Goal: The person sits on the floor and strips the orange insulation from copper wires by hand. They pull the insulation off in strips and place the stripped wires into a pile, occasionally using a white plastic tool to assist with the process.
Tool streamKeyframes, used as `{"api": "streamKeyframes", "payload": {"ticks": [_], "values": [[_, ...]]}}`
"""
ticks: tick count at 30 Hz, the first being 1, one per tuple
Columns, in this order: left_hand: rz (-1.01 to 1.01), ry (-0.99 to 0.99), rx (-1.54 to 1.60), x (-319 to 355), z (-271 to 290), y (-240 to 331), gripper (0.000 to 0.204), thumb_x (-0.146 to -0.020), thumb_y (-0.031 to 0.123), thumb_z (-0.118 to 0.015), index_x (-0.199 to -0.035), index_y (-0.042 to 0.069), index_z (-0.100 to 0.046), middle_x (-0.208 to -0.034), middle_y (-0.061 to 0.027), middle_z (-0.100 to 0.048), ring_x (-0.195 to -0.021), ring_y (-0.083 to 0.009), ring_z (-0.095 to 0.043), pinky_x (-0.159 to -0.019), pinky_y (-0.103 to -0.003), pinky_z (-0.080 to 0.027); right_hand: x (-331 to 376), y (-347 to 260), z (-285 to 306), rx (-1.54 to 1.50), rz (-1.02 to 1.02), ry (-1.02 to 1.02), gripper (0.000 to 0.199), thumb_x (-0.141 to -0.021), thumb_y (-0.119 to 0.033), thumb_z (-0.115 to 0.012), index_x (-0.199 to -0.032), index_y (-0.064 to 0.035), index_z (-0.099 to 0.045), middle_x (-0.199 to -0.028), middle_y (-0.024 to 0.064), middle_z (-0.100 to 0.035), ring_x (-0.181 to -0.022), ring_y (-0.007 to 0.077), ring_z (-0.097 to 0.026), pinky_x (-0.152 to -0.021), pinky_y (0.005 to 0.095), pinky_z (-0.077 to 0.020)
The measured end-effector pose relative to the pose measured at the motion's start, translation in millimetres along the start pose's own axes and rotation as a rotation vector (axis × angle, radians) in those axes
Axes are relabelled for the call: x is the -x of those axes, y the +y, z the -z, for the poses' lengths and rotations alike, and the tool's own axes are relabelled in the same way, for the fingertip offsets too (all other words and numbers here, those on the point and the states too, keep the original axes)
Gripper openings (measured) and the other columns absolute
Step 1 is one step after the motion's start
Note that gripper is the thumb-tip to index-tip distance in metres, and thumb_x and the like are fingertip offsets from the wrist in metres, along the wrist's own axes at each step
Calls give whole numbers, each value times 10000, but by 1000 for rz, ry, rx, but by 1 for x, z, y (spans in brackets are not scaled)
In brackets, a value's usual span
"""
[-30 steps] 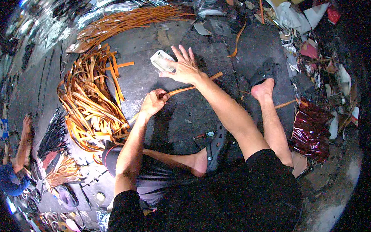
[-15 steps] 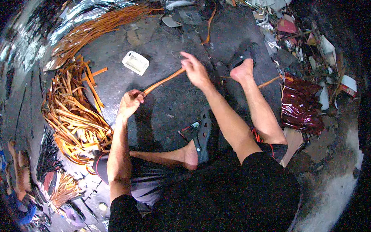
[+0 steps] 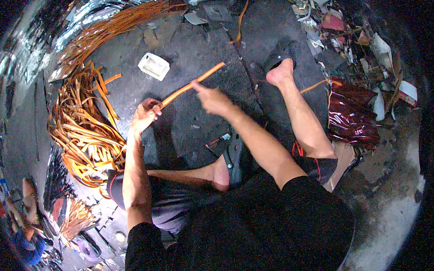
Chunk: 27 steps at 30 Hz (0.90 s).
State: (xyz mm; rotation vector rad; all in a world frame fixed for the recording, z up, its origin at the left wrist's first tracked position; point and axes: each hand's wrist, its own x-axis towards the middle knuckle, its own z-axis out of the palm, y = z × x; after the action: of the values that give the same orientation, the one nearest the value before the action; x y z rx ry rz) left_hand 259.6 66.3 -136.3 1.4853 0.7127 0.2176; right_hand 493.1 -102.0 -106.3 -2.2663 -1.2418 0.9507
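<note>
A flat orange-brown strip (image 3: 210,72) slants up and to the right over the dark floor. My left hand (image 3: 146,115) is closed on its lower end, thumb and fingers pinched together. My right hand (image 3: 214,101) is by the middle of the strip, its fingertips at or just against the strip's lower edge. Motion blurs this hand, so whether it grips the strip is not clear. To the left of my left hand lies a big tangled heap of similar orange-brown strips (image 3: 81,126).
A white plastic tray (image 3: 154,66) sits beyond my left hand. Long thin brown strands (image 3: 115,29) lie at the far left. On the right are a dark red glossy bundle (image 3: 354,111) and mixed scraps (image 3: 335,25). A lighter-like object (image 3: 225,136) lies near my sandal (image 3: 234,160).
My right hand has come back from the strip's far end toward its middle, leaving that end free. My left hand has shifted slightly left, still pinching the strip.
</note>
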Motion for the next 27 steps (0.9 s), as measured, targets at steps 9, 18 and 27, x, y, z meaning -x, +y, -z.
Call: {"api": "streamKeyframes", "payload": {"ticks": [9,18,27], "values": [[87,-17,21,11,7,-8,244,-929,184,-615,-1108,20,-588,-807,-14,-617,-656,-77,-533,-584,-208,-437,22,-66,-58,-112,196,377,576,-897,-277,-581,-1407,-75,-403,-947,258,-657,-870,414,-640,-803,498,-496],[-229,59,-324,-2,0,-14,293,-855,173,-679,-1101,50,-578,-875,-78,-663,-821,-177,-623,-758,-308,-478,13,-3,-53,-419,157,541,901,-827,-86,-639,-1519,-87,-63,-999,127,-555,-792,183,-575,-735,334,-513],[-158,158,-625,22,-2,3,276,-853,307,-644,-1031,96,-654,-912,-149,-680,-925,-321,-655,-792,-430,-515,-4,-3,-73,-494,368,683,829,-810,-50,-655,-1481,-23,-168,-1009,108,-584,-838,165,-585,-780,297,-508]]}}
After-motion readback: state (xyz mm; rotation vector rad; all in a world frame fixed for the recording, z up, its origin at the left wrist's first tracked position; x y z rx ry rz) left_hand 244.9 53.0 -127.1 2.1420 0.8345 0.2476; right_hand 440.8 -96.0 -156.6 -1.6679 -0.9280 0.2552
